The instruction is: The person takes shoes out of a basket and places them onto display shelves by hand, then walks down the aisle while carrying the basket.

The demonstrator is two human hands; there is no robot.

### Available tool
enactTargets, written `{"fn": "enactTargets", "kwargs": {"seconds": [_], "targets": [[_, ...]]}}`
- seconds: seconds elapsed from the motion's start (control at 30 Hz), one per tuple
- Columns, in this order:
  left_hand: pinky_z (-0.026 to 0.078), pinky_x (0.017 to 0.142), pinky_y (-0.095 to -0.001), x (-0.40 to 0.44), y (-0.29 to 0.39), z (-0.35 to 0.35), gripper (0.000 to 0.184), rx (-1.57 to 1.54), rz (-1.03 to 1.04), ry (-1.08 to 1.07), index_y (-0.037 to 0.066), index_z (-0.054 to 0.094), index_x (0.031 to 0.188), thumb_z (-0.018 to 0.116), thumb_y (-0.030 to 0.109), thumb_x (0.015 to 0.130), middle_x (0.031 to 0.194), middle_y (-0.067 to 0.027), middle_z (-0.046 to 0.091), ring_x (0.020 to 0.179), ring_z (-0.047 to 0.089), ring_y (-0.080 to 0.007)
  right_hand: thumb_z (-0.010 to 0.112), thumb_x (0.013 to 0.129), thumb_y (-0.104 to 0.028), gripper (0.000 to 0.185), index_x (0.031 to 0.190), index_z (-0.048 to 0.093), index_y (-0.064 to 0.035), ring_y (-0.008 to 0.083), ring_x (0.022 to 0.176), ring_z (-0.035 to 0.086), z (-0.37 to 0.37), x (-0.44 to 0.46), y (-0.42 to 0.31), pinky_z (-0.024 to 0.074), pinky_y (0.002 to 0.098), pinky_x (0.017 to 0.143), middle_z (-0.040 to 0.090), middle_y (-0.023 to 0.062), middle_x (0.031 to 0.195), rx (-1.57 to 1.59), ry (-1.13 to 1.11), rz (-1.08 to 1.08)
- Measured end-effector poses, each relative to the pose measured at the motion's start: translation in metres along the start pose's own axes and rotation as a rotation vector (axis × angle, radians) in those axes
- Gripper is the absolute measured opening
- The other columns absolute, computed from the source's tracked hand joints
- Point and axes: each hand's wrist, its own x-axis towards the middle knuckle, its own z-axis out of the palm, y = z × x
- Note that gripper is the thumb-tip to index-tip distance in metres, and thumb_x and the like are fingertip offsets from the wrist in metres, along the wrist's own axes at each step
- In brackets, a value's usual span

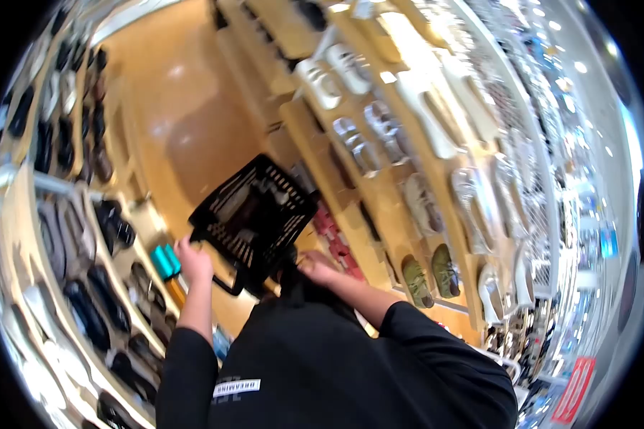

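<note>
A black plastic shopping basket (254,214) with slotted walls is in front of my body, tilted in the view. Some dark and grey items lie inside it, too blurred to name. My left hand (194,261) is closed at the basket's near left corner, its fingers curled. On the other side, my right hand (318,267) is closed by the near right edge, partly against dark material. A black loop handle (230,284) juts from the near side, between the hands.
Slanted wooden shelves (379,207) with light shoes rise close on the right, with green sneakers (431,275) low down. Shelves of dark shoes (89,311) line the left. A teal item (166,262) is beside my left hand. The wooden floor (179,93) runs ahead between the shelves.
</note>
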Motion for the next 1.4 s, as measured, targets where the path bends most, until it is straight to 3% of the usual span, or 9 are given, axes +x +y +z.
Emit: {"fn": "enactTargets", "kwargs": {"seconds": [0.47,0.53,0.9,0.93,1.03,1.1,1.17,1.27,1.4], "targets": [[0.052,0.1,-0.0423,0.017,0.043,-0.008,0.049,-0.023,-0.247,-0.047,0.011,0.062,0.129,0.053,-0.009,0.084,0.155,-0.0158,0.047,0.131,0.058,-0.0389,0.068,0.097,-0.031,0.038,0.129,0.067,-0.0097,0.0359,0.12,0.064,0.047,0.225,-0.04,0.0522,0.0449,0.102,0.065,0.0151,0.13,-0.28,-0.367,-0.274],[0.056,0.092,-0.0432,0.02,0.038,-0.005,0.045,0.092,-0.128,0.006,0.011,0.062,0.126,0.057,-0.007,0.085,0.157,-0.0148,0.047,0.114,0.067,-0.0376,0.068,0.097,-0.032,0.04,0.132,0.066,-0.0127,0.0361,0.123,0.063,0.073,0.269,-0.042,0.0518,0.0455,0.105,0.063,0.0142,0.133,-0.393,-0.402,-0.283],[0.046,0.111,-0.0399,0.024,0.042,-0.003,0.052,0.009,-0.218,-0.045,0.008,0.062,0.126,0.05,-0.01,0.079,0.154,-0.0143,0.05,0.137,0.053,-0.0367,0.068,0.096,-0.029,0.064,0.154,0.047,-0.0175,0.0365,0.138,0.055,0.191,0.439,-0.057,0.05,0.0456,0.11,0.044,0.0153,0.163,-0.675,-0.524,-0.335],[0.053,0.076,-0.0368,0.025,0.036,-0.001,0.049,0.05,-0.095,-0.009,0.006,0.064,0.123,0.052,-0.012,0.079,0.152,-0.0226,0.049,0.093,0.067,-0.0312,0.068,0.096,-0.029,0.064,0.154,0.047,-0.0175,0.0365,0.138,0.055,0.201,0.45,-0.052,0.05,0.0456,0.11,0.044,0.0153,0.163,-0.675,-0.537,-0.337],[0.052,0.076,-0.0357,0.025,0.033,0.001,0.05,0.038,-0.091,-0.014,0.005,0.064,0.123,0.051,-0.012,0.078,0.152,-0.0247,0.049,0.097,0.066,-0.0303,0.07,0.095,-0.029,0.074,0.159,0.036,-0.0162,0.0375,0.139,0.055,0.226,0.465,-0.036,0.0511,0.0461,0.109,0.031,0.015,0.171,-0.614,-0.539,-0.381],[0.052,0.077,-0.0356,0.023,0.03,0.003,0.05,0.042,-0.079,-0.011,0.005,0.063,0.123,0.05,-0.012,0.077,0.151,-0.0262,0.05,0.102,0.066,-0.0312,0.072,0.093,-0.031,0.081,0.161,0.031,-0.0127,0.036,0.136,0.058,0.236,0.466,-0.032,0.0522,0.047,0.108,0.033,0.0172,0.169,-0.599,-0.479,-0.384],[0.039,0.117,-0.049,0.021,0.03,0.003,0.049,-0.036,-0.1,-0.033,0.004,0.059,0.126,0.049,-0.011,0.08,0.153,-0.0228,0.048,0.14,0.05,-0.0409,0.074,0.092,-0.033,0.079,0.158,0.036,-0.0112,0.0357,0.134,0.06,0.243,0.462,-0.035,0.053,0.0468,0.106,0.039,0.0184,0.164,-0.597,-0.47,-0.369],[0.055,0.089,-0.0394,0.026,0.027,0.004,0.052,0.048,0.023,0.027,0.006,0.063,0.124,0.05,-0.012,0.078,0.151,-0.0251,0.049,0.115,0.067,-0.0368,0.077,0.09,-0.04,0.075,0.151,0.047,-0.0086,0.0355,0.129,0.063,0.239,0.45,-0.059,0.0548,0.0461,0.104,0.052,0.02,0.151,-0.59,-0.41,-0.271],[0.055,0.093,-0.0398,0.025,0.036,0.002,0.052,0.048,-0.107,-0.019,0.008,0.062,0.127,0.052,-0.012,0.08,0.153,-0.0208,0.049,0.122,0.064,-0.0369,0.076,0.084,-0.059,0.072,0.133,0.063,-0.0076,0.0368,0.114,0.069,0.193,0.397,-0.069,0.0573,0.0479,0.095,0.067,0.0185,0.128,-0.544,-0.241,-0.129]]}}
